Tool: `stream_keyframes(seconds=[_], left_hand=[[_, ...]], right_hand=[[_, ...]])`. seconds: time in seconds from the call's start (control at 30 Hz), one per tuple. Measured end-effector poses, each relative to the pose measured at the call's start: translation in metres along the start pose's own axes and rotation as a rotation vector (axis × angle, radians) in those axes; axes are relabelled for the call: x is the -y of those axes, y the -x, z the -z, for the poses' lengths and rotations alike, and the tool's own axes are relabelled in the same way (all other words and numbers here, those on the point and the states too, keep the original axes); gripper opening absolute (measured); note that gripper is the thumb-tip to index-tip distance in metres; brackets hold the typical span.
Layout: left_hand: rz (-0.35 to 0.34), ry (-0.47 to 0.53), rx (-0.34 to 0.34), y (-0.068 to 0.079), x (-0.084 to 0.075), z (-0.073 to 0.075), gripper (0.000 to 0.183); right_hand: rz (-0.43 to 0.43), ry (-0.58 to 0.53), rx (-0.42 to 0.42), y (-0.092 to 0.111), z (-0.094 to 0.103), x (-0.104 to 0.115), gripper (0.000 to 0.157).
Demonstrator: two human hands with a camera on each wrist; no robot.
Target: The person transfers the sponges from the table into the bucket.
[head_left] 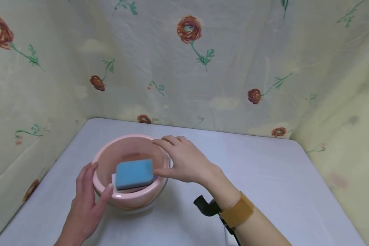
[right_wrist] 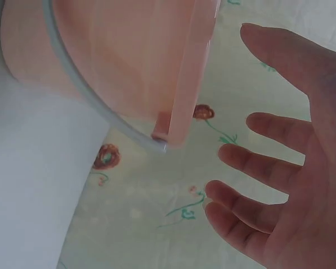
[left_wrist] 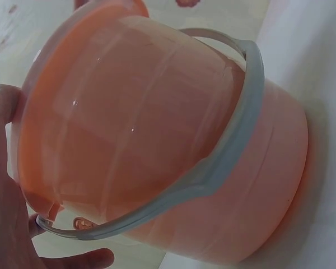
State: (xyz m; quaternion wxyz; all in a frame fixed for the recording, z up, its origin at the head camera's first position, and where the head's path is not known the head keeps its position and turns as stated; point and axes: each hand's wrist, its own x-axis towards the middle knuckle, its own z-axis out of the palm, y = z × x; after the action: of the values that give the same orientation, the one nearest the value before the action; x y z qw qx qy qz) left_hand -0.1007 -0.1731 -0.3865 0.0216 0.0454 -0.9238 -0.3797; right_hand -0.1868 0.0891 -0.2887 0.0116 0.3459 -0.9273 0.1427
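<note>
A pink bucket [head_left: 135, 201] stands on the white table, its mouth facing up toward me. Inside lies a blue sponge-like block [head_left: 134, 174], with partly hidden white and purple things beneath it. My left hand [head_left: 85, 201] holds the bucket's left rim, thumb at the front edge; one finger sticks out free in the left wrist view. Over the right rim hovers my right hand [head_left: 184, 160], fingers spread and nothing in them. The right wrist view shows that hand [right_wrist: 302, 168] apart from the rim. A grey handle [left_wrist: 204, 179] hangs down the bucket's side.
The white table [head_left: 264, 177] extends to the right of the bucket. Flowered cloth [head_left: 221, 68] encloses the table at the back and both sides. A brown strap with a black camera mount [head_left: 207, 206] sits on the right wrist.
</note>
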Motion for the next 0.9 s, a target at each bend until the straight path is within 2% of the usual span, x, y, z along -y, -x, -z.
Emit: stream_keyframes(seconds=[0.17,0.5,0.73,0.9], left_hand=[[0.009,0.004,0.002,0.001,0.000,0.000,0.084],[0.021,-0.007,0.005,0.001,-0.002,-0.002,0.084],[-0.024,0.013,-0.012,0.001,0.000,0.001,0.082],[-0.020,0.014,-0.012,0.001,0.000,0.000,0.082]], right_hand=[[-0.005,0.004,-0.028,0.007,0.002,-0.005,0.077],[-0.076,-0.017,-0.034,0.031,0.002,-0.019,0.078],[-0.145,-0.050,-0.034,0.047,-0.001,-0.028,0.079],[-0.164,-0.049,-0.042,0.053,0.001,-0.030,0.080]])
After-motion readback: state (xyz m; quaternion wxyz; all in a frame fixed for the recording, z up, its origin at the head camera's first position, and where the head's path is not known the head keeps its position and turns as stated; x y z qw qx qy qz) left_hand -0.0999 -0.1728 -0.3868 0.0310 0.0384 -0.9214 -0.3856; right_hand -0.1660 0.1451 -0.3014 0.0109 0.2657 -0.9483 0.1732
